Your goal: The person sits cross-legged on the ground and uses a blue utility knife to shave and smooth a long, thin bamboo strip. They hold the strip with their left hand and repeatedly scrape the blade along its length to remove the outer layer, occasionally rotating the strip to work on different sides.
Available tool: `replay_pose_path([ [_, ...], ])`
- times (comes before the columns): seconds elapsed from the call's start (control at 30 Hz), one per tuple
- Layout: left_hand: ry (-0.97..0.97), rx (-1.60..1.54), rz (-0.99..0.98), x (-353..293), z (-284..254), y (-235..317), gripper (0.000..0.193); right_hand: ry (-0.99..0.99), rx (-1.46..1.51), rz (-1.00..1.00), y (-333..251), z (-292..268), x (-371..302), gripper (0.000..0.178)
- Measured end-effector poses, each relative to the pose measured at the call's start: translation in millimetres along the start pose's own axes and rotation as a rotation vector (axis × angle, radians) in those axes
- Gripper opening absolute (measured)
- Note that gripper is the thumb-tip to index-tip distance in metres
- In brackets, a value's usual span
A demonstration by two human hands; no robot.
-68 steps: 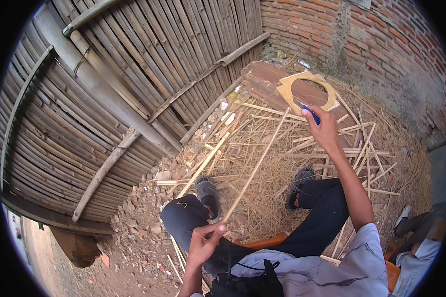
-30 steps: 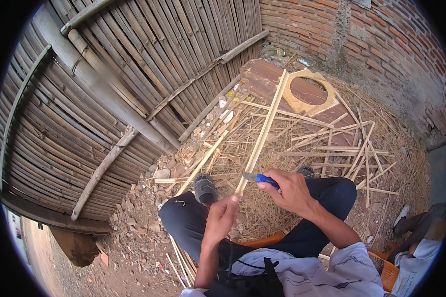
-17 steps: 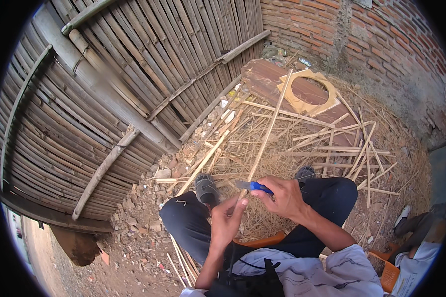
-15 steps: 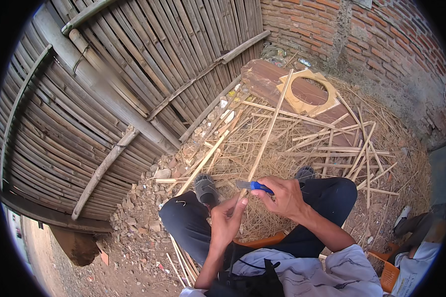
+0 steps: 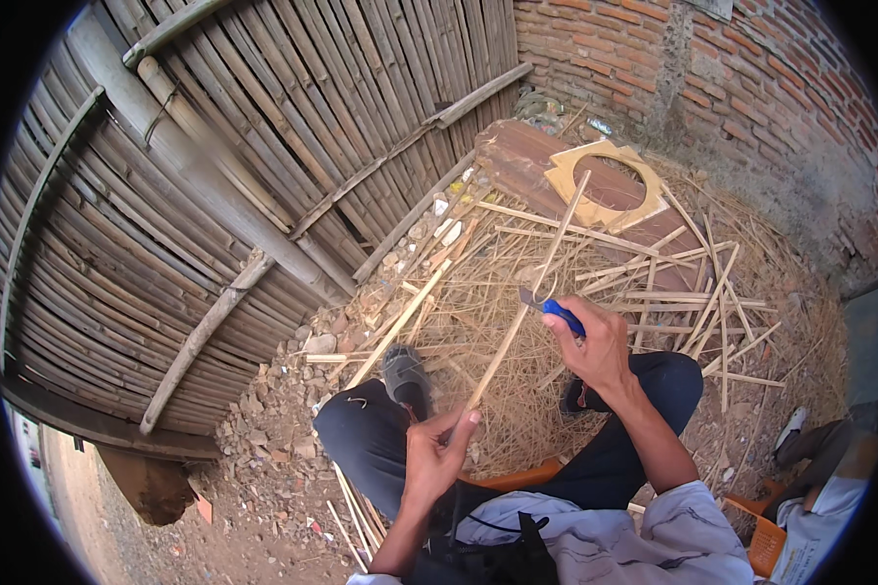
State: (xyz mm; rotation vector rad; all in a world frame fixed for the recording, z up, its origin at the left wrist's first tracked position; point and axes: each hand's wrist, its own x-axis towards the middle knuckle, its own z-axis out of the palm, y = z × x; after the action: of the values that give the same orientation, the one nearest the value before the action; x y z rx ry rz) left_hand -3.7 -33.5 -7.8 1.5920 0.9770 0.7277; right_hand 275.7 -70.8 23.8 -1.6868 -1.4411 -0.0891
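Note:
My left hand (image 5: 435, 456) pinches the near end of a long pale bamboo strip (image 5: 501, 365) between thumb and fingers. The strip slants up and away from me to the right. Wrapped in my right hand (image 5: 595, 341) is a knife with a blue handle (image 5: 563, 314). Its short dark blade (image 5: 530, 298) lies against the strip, roughly midway along it. A thin shaving (image 5: 546, 289) curls up at the blade. Both hands are above the ground, between my bent knees.
Bamboo strips (image 5: 717, 317) and straw shavings lie scattered ahead and right. A brown board (image 5: 517, 161) carries a cardboard piece with a round hole (image 5: 563, 175). A bamboo wall (image 5: 341, 107) stands left, a brick wall (image 5: 751, 107) right. Another person's leg (image 5: 810, 448) shows at lower right.
My right hand and the knife have moved up and away along the strip, raising a curled shaving. The left hand has shifted slightly down toward me, with the strip in it.

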Motion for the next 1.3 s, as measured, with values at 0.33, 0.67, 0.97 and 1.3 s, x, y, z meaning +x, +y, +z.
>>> replay_pose_path([
  [0.33,-0.024,0.019,0.02,0,-14,-3,0.032,-0.027,-0.04,0.018,22,-15,35,0.031],
  [0.67,-0.043,0.088,-0.197,-5,-51,-29,0.037,-0.004,-0.326,0.228,138,-64,122,0.039],
  [0.97,-0.098,-0.21,-0.292,24,-25,4,0.044,-0.204,0.094,-0.068,-7,-3,19,0.034],
  [1.3,-0.093,-0.19,-0.181,25,-1,8,0.036,-0.17,0.159,-0.084,-35,34,-27,0.03],
])
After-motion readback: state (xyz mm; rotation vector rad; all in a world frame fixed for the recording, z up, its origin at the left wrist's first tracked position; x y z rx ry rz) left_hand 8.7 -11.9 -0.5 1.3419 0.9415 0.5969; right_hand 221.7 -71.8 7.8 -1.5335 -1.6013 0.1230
